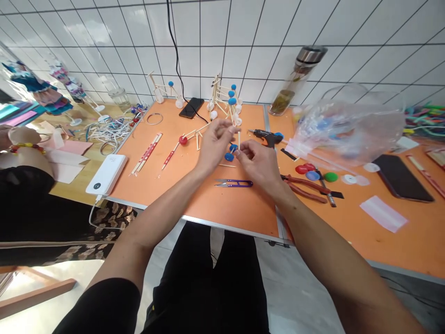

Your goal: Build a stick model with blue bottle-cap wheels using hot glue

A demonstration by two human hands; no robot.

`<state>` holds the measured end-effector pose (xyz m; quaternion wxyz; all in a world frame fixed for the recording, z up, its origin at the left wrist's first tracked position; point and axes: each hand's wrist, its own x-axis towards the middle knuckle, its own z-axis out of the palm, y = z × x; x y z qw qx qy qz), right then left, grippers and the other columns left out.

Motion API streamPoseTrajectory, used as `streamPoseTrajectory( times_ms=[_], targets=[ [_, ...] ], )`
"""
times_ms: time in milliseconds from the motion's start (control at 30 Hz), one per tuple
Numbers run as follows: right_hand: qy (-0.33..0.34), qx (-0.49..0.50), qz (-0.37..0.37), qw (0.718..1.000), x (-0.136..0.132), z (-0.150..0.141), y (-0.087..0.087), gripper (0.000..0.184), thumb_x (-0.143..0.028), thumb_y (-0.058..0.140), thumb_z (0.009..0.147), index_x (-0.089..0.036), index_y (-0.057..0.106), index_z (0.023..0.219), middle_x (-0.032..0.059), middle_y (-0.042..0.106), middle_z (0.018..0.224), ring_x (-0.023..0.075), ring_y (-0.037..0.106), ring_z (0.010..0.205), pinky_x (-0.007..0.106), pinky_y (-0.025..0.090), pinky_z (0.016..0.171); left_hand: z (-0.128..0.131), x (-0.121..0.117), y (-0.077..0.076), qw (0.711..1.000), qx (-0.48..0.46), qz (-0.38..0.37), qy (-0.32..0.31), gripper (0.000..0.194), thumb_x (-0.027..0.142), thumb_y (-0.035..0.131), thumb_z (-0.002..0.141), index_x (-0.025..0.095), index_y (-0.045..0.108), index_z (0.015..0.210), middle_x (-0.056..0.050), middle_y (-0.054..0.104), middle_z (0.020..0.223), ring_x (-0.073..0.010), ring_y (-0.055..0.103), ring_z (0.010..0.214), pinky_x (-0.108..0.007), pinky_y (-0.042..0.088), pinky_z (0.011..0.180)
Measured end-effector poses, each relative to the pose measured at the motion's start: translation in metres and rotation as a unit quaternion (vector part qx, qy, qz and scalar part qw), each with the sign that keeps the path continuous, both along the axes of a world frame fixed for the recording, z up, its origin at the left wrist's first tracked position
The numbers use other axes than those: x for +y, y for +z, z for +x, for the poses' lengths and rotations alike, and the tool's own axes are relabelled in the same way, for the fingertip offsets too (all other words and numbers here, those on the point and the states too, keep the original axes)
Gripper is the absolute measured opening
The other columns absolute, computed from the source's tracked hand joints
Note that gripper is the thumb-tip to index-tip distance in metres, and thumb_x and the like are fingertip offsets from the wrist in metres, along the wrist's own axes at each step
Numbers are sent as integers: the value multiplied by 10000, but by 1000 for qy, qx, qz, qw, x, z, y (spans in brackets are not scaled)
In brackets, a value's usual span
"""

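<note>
My left hand (217, 144) pinches at the upper end of a short wooden stick (239, 139), its fingers curled. My right hand (259, 162) closes on the lower part of that stick, beside a pair of blue bottle caps (229, 157). The fingers partly hide how caps and stick join. Below the hands lie purple thread snips (233, 183). Just behind stands a stick frame with blue caps (231, 94) and white wheels. Left of my left hand, a red cap (182, 140) joins thin sticks.
Right of my hands lie a hot glue gun (266, 137), red-handled pliers (306, 188), loose caps (330, 176) and a phone (403, 177). A glass bottle (297, 81) and plastic bag (347, 125) stand behind. Wrapped chopsticks (148, 154) and a power bank (107, 175) are left, near another person's arm (29, 160).
</note>
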<state>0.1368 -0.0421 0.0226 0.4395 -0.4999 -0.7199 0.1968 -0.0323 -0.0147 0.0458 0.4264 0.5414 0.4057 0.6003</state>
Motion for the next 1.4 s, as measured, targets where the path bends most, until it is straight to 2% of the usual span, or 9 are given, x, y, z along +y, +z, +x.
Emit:
streamPoseTrajectory(
  times_ms=[100, 233, 433, 567, 867, 1033, 1100, 1200, 1400],
  targets=[
    [-32, -38, 36, 998, 4, 9, 1, 94, -330, 670, 969, -247, 703, 939, 69, 801, 882, 261, 743, 808, 400, 526, 780, -51, 7, 20, 971, 139, 81, 177, 157, 337, 784, 1032, 257, 680, 1118, -59, 826, 1192, -232, 792, 1139, -367, 622, 1009],
    [-58, -88, 58, 993, 8, 14, 2, 100, -338, 659, 995, -254, 701, 962, 84, 802, 907, 280, 744, 836, 414, 508, 783, -122, -2, 24, 870, 358, -12, 339, 55, 199, 696, 1002, 230, 702, 1047, -85, 826, 1234, -261, 762, 1161, -416, 594, 1073],
    [-71, -127, 49, 988, 6, 11, 2, 97, -331, 656, 1005, -252, 705, 979, 94, 820, 920, 303, 768, 896, 414, 476, 770, -144, -20, -9, 737, 590, -222, 245, 195, 291, 670, 992, 207, 810, 1099, -202, 784, 1432, -405, 752, 1312, -485, 600, 1018],
    [-71, -134, 43, 988, 6, 13, -1, 114, -352, 655, 1016, -253, 699, 979, 102, 831, 938, 314, 770, 907, 417, 468, 764, -145, -14, -16, 707, 617, -263, 222, 276, 242, 626, 1002, 185, 847, 1156, -239, 794, 1440, -442, 758, 1346, -506, 612, 1010],
    [-65, -101, 46, 992, 7, 15, -2, 122, -371, 685, 1014, -274, 670, 941, 84, 808, 917, 301, 720, 883, 420, 444, 754, -158, -13, -22, 711, 585, -253, 297, 294, 177, 537, 1022, 121, 779, 1180, -347, 762, 1402, -505, 751, 1321, -577, 576, 1007],
    [-64, -72, 54, 994, 6, 14, 2, 99, -344, 639, 1005, -279, 606, 940, 81, 778, 918, 307, 718, 915, 434, 494, 832, -157, -15, -15, 814, 436, -134, 359, 83, 240, 536, 1089, 232, 612, 1057, -188, 814, 1194, -346, 771, 1177, -446, 553, 979],
    [-31, 11, 27, 999, 6, 12, 4, 97, -364, 596, 1034, -281, 585, 984, 66, 764, 929, 279, 722, 879, 431, 531, 845, -144, -22, -10, 876, 356, -72, 316, 90, 223, 513, 1102, 272, 528, 1028, -69, 769, 1009, -240, 750, 974, -355, 532, 881],
    [34, 191, -43, 980, 5, 9, 9, 187, -473, 595, 1060, -287, 581, 1048, 5, 673, 878, 201, 662, 728, 380, 569, 753, -112, -41, -5, 917, 315, 7, 245, 110, 181, 520, 1083, 277, 509, 1031, -22, 699, 974, -189, 670, 876, -310, 481, 821],
    [115, 302, -108, 940, -4, 2, 21, 525, -814, 731, 965, -302, 611, 965, -79, 363, 735, 130, 395, 596, 286, 453, 583, -47, -79, -5, 935, 349, 42, 44, 221, 378, 488, 1134, 268, 640, 1017, -46, 737, 940, -241, 680, 887, -334, 428, 811]
  ],
)
